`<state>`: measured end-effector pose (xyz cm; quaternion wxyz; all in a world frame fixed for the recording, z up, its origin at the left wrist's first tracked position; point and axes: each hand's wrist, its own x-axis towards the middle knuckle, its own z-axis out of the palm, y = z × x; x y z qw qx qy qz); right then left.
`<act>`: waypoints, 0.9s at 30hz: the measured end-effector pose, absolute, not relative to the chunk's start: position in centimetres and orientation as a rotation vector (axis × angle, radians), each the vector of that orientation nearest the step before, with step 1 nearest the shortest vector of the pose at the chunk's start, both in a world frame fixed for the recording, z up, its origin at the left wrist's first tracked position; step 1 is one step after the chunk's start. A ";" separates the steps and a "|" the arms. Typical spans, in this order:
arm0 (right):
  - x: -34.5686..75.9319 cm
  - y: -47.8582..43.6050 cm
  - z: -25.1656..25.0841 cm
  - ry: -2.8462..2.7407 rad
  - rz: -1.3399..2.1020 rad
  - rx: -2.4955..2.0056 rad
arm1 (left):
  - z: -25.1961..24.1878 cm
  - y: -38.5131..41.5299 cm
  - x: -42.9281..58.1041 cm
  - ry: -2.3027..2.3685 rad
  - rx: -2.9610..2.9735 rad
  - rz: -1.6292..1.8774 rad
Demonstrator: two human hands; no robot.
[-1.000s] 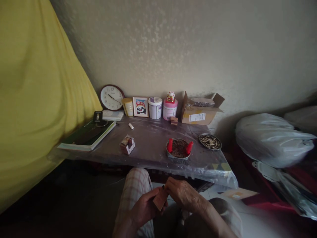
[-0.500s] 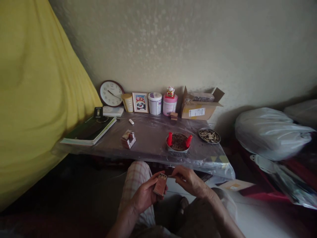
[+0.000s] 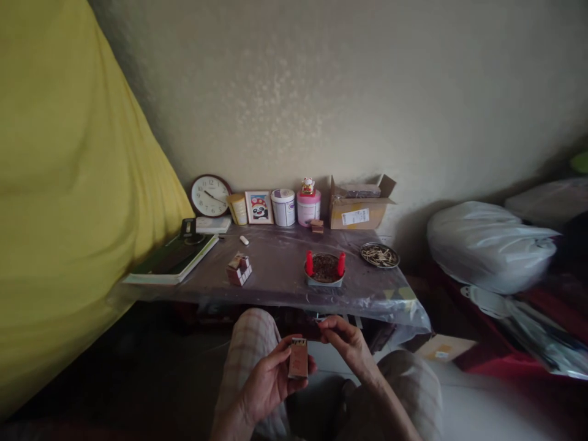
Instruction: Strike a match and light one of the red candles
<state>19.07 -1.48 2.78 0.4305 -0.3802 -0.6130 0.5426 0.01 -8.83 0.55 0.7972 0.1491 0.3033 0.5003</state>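
Note:
In my left hand [image 3: 272,378] is a reddish matchbox [image 3: 298,359], its tray slid a little out at the top so that match heads show. My right hand [image 3: 345,344] is beside it to the right, thumb and forefinger pinched on a thin match [image 3: 318,320], apart from the box. Beyond my hands, on the table, a round dish [image 3: 324,278] of dark grains holds two upright red candles [image 3: 341,264]; I see no flame on them. To its right lies a metal plate [image 3: 397,260] of used-looking matchsticks.
The plastic-covered table [image 3: 271,269] carries a stack of matchboxes [image 3: 239,269], a green book [image 3: 160,263], a clock [image 3: 210,196], tins [image 3: 283,208] and an open carton [image 3: 358,215]. A yellow curtain [image 3: 82,184] hangs left; a white bag [image 3: 491,245] sits right.
My right hand has drawn the match away from the matchbox and turned it up. The matchbox is now more upright in my left hand. The view has shifted slightly.

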 end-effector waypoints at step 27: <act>16.8 -2.0 2.5 -1.643 0.945 -0.857 | 3.4 -2.7 -0.4 0.553 0.296 1.153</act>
